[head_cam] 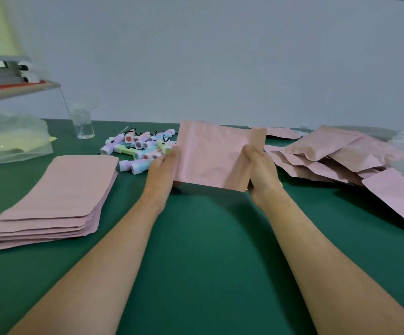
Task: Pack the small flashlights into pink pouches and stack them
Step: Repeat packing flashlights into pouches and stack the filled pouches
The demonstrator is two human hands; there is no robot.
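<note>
One pink pouch (215, 155) is held clear of the green table (208, 238), between both hands. The left hand (162, 170) grips its left edge. The right hand (260, 165) pinches the right edge, where a flap stands turned outward. Whether it holds a flashlight cannot be told. Judged light, thin and easily creased; best held by the side edges. Small flashlights (140, 147) lie heaped just behind the left hand. Flat pouches (58, 194) are stacked at left, bulged pouches (329, 153) piled at right.
</note>
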